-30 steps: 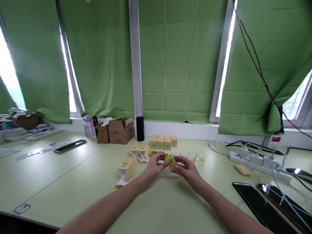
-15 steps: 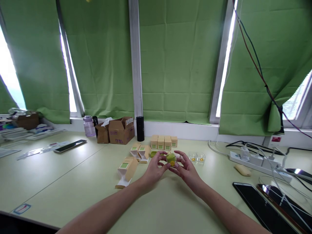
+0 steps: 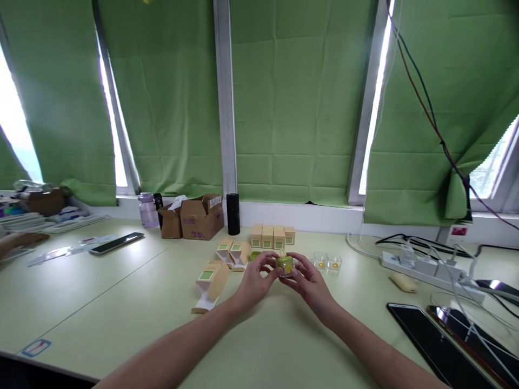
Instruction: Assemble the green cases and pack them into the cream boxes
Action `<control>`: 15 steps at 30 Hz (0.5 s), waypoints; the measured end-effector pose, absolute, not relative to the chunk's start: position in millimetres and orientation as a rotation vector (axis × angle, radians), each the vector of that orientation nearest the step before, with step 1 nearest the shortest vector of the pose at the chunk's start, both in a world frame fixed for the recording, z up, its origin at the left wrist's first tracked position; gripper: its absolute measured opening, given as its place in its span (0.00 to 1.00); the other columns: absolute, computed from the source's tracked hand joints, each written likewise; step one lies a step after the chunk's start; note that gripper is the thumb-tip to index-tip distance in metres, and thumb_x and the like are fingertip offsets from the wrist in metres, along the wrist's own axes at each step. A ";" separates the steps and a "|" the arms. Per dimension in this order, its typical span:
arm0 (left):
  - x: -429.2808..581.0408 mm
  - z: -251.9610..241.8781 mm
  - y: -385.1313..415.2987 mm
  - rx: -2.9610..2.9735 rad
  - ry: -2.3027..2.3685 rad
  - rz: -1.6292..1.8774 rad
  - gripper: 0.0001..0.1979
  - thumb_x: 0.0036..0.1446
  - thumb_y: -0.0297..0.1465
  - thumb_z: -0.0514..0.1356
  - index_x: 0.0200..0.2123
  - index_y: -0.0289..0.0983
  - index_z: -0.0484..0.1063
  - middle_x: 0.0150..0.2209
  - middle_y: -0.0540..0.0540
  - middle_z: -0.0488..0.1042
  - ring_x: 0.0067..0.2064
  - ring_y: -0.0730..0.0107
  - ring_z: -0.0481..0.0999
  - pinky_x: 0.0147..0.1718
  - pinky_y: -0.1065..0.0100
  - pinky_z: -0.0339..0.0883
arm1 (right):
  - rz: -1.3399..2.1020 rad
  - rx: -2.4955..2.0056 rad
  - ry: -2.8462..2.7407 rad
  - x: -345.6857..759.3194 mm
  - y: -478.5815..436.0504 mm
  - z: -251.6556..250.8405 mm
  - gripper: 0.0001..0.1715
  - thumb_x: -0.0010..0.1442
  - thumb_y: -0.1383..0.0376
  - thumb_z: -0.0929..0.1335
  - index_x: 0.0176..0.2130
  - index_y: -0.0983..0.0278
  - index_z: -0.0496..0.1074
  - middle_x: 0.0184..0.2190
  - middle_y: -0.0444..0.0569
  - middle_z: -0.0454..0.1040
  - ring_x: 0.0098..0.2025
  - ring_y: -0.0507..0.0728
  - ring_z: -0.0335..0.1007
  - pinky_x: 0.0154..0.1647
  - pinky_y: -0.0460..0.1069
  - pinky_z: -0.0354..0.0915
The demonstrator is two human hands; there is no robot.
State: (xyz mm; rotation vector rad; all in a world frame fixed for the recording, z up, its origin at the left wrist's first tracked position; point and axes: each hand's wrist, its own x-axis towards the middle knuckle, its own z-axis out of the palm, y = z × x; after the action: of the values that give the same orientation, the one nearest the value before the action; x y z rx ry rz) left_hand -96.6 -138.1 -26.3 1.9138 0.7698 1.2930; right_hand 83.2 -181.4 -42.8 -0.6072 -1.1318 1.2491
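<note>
Between my two hands, a small clear jar with a green looped lid (image 3: pixel 285 260) and a yellow round mark is held just above the table. My left hand (image 3: pixel 256 282) pinches its left side with thumb and fingers. On the opposite side, the fingers and thumb of my right hand (image 3: pixel 311 282) grip it. Partly hidden behind my left hand lies another green lid (image 3: pixel 254 255). Clear cups (image 3: pixel 334 262) with yellow marks stand beyond my right hand. To the left are an open carton (image 3: pixel 213 283) with its flap down and two smaller-looking open cartons (image 3: pixel 240 253).
Several closed small cartons (image 3: pixel 267 236) line the back. Behind them to the left stand a brown cardboard box (image 3: pixel 201 219) and a black cylinder (image 3: pixel 233 214). A power strip (image 3: pixel 430 270) with cables and a tablet (image 3: pixel 433 343) occupy the right. Another person's hand (image 3: pixel 28 239) is at far left.
The green lid on the jar has tilted slightly as my fingers shifted in closer around it. Another person's hand has come in at the left edge.
</note>
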 end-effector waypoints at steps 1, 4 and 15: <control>-97.1 -26.7 -137.9 1.921 0.761 1.304 0.15 0.61 0.38 0.66 0.49 0.39 0.74 0.48 0.41 0.79 0.44 0.61 0.79 0.45 0.60 0.74 | 1.281 -0.585 -1.096 83.2 -181.1 -43.1 0.33 0.53 0.47 0.79 0.55 0.54 0.74 0.48 0.50 0.80 0.48 0.62 0.80 0.61 0.67 0.68; -98.4 -29.7 -136.3 1.918 0.730 1.321 0.16 0.66 0.40 0.62 0.52 0.39 0.74 0.48 0.40 0.80 0.46 0.60 0.80 0.46 0.60 0.74 | 1.365 -0.530 -1.021 85.5 -178.6 -45.4 0.34 0.53 0.48 0.79 0.55 0.55 0.75 0.46 0.52 0.82 0.45 0.64 0.82 0.61 0.69 0.67; -96.5 -37.9 -131.0 1.861 0.665 1.290 0.17 0.67 0.44 0.61 0.50 0.38 0.73 0.45 0.39 0.81 0.48 0.56 0.82 0.46 0.58 0.75 | 1.375 -0.518 -0.980 94.6 -166.4 -59.4 0.22 0.57 0.49 0.76 0.47 0.57 0.75 0.41 0.53 0.84 0.41 0.66 0.83 0.56 0.70 0.70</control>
State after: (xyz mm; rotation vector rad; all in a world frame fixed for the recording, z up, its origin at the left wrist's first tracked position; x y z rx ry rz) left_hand -96.5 -131.0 -37.9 1.8606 0.6650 1.2900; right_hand 94.6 -166.4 -59.4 -0.5182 -0.9804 1.3748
